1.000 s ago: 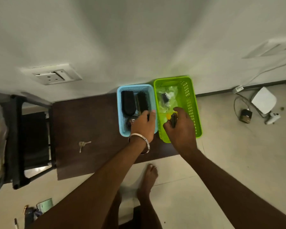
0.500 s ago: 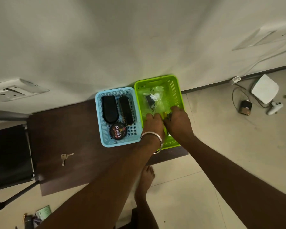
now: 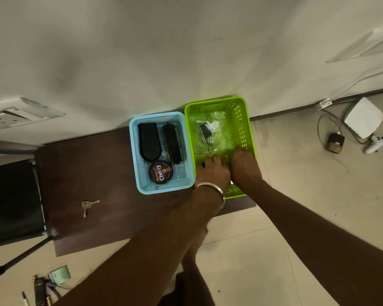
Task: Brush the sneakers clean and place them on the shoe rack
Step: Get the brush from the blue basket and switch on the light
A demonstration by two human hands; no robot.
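Both my hands are down inside the green basket [image 3: 243,120] at its near end. My left hand [image 3: 212,172], with a metal bangle on the wrist, has its fingers bent down onto the basket floor; what they touch is hidden. My right hand [image 3: 244,165] lies beside it, curled round a small yellow and black item [image 3: 224,159] that shows between the two hands. A blue basket [image 3: 134,151] to the left holds a black-backed brush [image 3: 149,141], a bristle brush [image 3: 172,143] and a Cherry polish tin [image 3: 160,172]. No sneakers or shoe rack are in view.
Both baskets stand on a dark brown table [image 3: 86,168] against the wall. A clear plastic bag [image 3: 210,131] with a dark item lies in the green basket. Keys [image 3: 87,205] lie on the table. A black chair [image 3: 11,202] is at the left; cables and a white controller [image 3: 375,143] are on the floor.
My left hand left the blue basket and joined the right hand in the green one. The view shifted left, and the polish tin and brushes now show uncovered.
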